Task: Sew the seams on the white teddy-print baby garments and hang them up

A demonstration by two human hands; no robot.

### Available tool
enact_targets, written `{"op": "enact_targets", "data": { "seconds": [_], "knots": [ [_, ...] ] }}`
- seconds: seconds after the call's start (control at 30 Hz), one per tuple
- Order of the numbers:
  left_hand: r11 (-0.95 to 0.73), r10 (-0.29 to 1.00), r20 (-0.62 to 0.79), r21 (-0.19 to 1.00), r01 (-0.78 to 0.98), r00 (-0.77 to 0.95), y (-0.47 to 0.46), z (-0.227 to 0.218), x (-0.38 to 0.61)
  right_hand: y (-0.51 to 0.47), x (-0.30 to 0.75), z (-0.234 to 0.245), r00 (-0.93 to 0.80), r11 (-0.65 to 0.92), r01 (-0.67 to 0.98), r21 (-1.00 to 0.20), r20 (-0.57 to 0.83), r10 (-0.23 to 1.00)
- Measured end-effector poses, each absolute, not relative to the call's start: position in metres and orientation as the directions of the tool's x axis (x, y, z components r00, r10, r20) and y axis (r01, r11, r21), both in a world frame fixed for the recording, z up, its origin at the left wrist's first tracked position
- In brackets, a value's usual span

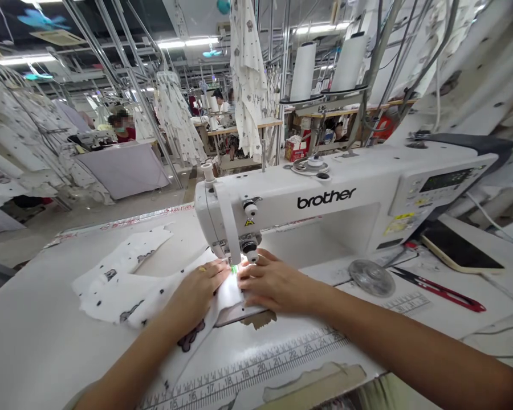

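Note:
White fabric with dark animal and dot prints point(123, 285) lies on the sewing table, its edge running under the presser foot of a white sewing machine point(282, 199). My left hand point(200, 289) rests flat on the cloth, fingers stretched toward the foot. On the right of the foot, my right hand point(280, 283) presses on the cloth with fingers spread apart. A lit white patch of fabric point(229, 293) shows between both hands, with a small green light spot by the needle. A white tape point(228, 222) hangs down the machine head to the foot.
Right of the machine bed lie a clear round disc point(371, 278), red-handled thread snips point(442, 290) and a phone point(461, 247). A printed ruler strip point(260, 367) crosses the table front. Thread cones point(303, 71) stand behind; people work farther back among hanging printed cloth.

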State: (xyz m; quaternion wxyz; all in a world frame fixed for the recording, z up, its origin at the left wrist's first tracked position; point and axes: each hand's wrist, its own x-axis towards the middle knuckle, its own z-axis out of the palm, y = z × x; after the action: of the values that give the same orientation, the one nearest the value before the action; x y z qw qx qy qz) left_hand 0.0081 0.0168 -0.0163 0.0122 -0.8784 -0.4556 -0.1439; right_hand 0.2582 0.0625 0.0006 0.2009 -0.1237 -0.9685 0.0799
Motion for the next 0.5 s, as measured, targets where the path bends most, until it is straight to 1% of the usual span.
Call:
{"op": "enact_targets", "data": {
  "seconds": [0.37,0.43,0.5],
  "knots": [
    [-0.570,0.803,0.275,0.098,0.816,0.529,0.013,-0.018,0.010,0.070,0.260,-0.001,-0.882,0.961,0.181,-0.210,0.398,0.254],
    [-0.526,0.831,0.265,0.088,0.846,0.489,0.010,-0.013,0.014,0.073,0.260,-0.001,-0.880,0.959,0.184,-0.216,0.398,0.258],
    [-0.407,0.889,0.258,0.066,0.911,0.378,0.009,-0.006,0.014,0.075,0.260,0.000,-0.877,0.958,0.189,-0.218,0.400,0.264]
  ]
}}
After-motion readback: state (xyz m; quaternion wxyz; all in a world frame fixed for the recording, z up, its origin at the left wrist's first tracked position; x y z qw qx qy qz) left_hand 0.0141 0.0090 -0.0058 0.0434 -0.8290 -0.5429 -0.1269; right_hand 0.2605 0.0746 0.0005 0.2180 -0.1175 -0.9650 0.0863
